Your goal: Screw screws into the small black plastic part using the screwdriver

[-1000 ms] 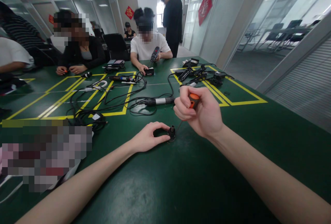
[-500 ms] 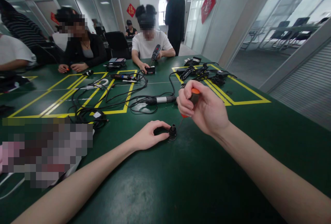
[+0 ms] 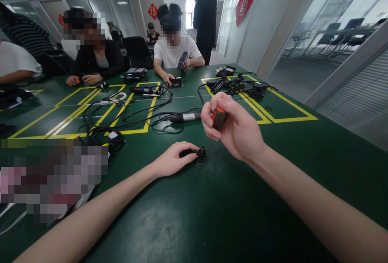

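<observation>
My left hand [image 3: 172, 159] rests on the green table, thumb and forefinger closed on a small black cylindrical part [image 3: 201, 156] that stands upright with a narrow stub on top. Above and to the right, my right hand [image 3: 241, 131] is wrapped round the orange and dark handle of a screwdriver [image 3: 220, 118]. Its thin shaft points down beside the part, on the right. I cannot make out whether the tip touches the part or the table.
Beyond my hands lies a black and silver cylindrical tool [image 3: 189, 117] among looped black cables [image 3: 117, 137]. More black devices [image 3: 224, 85] lie at the back right, within yellow tape lines [image 3: 291, 120]. Across the table, a person in white [image 3: 174, 50] holds a power screwdriver [image 3: 182, 60].
My right hand has shifted slightly left and turned, so more of the orange on the screwdriver handle shows. My left hand and the black part have barely moved.
</observation>
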The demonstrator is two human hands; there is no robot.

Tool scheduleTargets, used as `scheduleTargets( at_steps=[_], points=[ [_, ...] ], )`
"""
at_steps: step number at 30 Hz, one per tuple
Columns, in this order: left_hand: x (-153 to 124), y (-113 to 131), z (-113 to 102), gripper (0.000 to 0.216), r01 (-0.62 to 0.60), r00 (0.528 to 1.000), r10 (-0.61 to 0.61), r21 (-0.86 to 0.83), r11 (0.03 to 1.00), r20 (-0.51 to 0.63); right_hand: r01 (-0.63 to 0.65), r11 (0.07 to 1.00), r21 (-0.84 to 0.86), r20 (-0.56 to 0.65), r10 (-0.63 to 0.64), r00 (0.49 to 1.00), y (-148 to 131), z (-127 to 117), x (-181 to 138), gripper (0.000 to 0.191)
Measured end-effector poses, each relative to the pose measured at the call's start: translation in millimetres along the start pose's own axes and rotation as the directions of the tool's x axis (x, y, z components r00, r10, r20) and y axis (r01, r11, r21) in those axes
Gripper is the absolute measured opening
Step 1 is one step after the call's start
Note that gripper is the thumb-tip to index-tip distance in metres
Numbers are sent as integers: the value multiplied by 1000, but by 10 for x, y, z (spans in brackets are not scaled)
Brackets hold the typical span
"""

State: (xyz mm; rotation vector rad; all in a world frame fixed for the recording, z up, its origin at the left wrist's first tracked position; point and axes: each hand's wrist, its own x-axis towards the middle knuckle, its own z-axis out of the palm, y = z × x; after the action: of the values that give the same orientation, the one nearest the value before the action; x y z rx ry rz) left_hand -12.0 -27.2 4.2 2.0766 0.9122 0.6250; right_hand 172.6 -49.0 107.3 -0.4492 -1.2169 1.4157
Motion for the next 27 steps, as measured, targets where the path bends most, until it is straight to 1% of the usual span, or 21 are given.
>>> scheduleTargets(
  at_steps=[3, 8, 10, 14, 18, 21, 27],
  points=[
    [1, 0, 1, 23, -8, 1000, 8, 6, 1000, 2, -17, 1000, -1, 15, 17, 1000, -24, -11, 37, 24],
    [-5, 10, -3, 23, -13, 1000, 13, 22, 1000, 8, -95, 994, 54, 82, 91, 993, -48, -26, 69, 36],
    [-6, 13, -5, 23, -6, 1000, 6, 22, 1000, 1, -89, 993, 82, 106, 80, 991, -40, -16, 53, 33],
    [-3, 19, -6, 23, 5, 1000, -5, 4, 1000, 3, -61, 994, 86, 145, 48, 988, -30, 12, -4, 19],
    [-4, 25, -5, 22, -3, 1000, 3, 3, 1000, 1, -50, 998, 39, 140, 44, 989, -44, 12, -28, 19],
    [-8, 24, -6, 22, -4, 1000, 4, 5, 1000, 4, -52, 999, 13, 126, 50, 991, -52, 5, -13, 26],
    [-10, 29, -11, 23, -8, 1000, 8, 0, 1000, 2, -79, 996, 49, 120, 72, 990, -36, 2, 5, 36]
  ],
)
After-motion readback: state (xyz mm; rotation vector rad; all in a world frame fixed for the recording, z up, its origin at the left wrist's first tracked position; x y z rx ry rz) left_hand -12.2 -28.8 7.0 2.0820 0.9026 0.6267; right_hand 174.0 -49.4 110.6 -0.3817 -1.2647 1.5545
